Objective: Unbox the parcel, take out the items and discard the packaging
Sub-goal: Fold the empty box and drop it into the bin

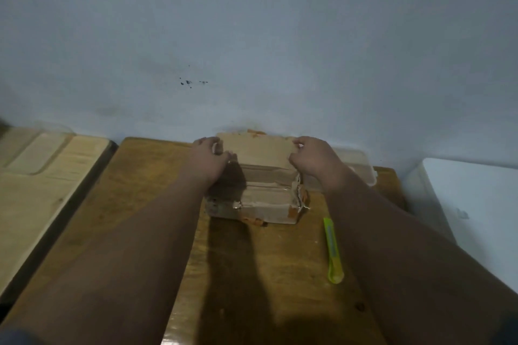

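Wooden table against wall; white bin to R, clear tub behind parcel. Parcel far-centre on table, rear flap raised toward wall; long axis unclear. L hand and R hand apart, each gripped a flap edge. Green cutter lay near parcel's R, lengthwise near-to-far.

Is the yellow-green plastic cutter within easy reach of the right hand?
Probably yes: the yellow-green plastic cutter lies uncovered close by, but the right hand now grips the brown cardboard flap.
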